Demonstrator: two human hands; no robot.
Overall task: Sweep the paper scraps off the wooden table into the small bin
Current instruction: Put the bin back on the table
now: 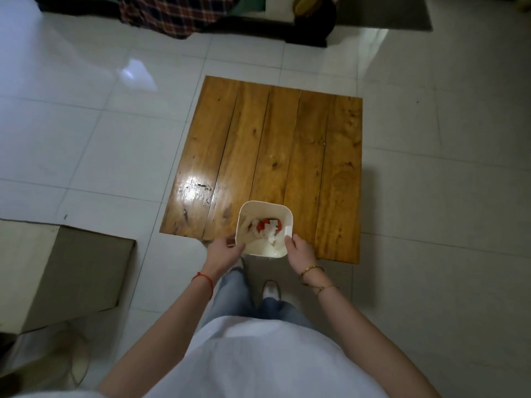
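My left hand (pixel 225 249) grips the small bin (pixel 263 228) at its near left corner, fingers curled against the rim. My right hand (pixel 298 249) is clamped on the near right corner, thumb hooked over the rim and into the bin's mouth. Both hands hold the bin between them.

A red string bracelet (pixel 203 280) circles my left wrist, and thin gold bangles (pixel 311 270) sit on my right wrist.

The bin is cream-white, square with rounded corners, its opening facing up at me. Inside it lie the paper scraps (pixel 265 226), white pieces mixed with red ones, piled toward the bin's far side.

The bin is over the near edge of the wooden table (pixel 270 145), its near wall hanging past that edge toward me. Whether it rests on the planks or is lifted, I cannot tell. Beyond the bin the table's planks show bare, with a bright glare patch to the bin's left.

Below the bin are my jeans and a white shoe (pixel 271 290) on the tiled floor (pixel 431 196). Left of the bin, on the floor, stands a cardboard box (pixel 66 271). Far beyond the bin, past the table, hangs a plaid cloth (pixel 175 12).
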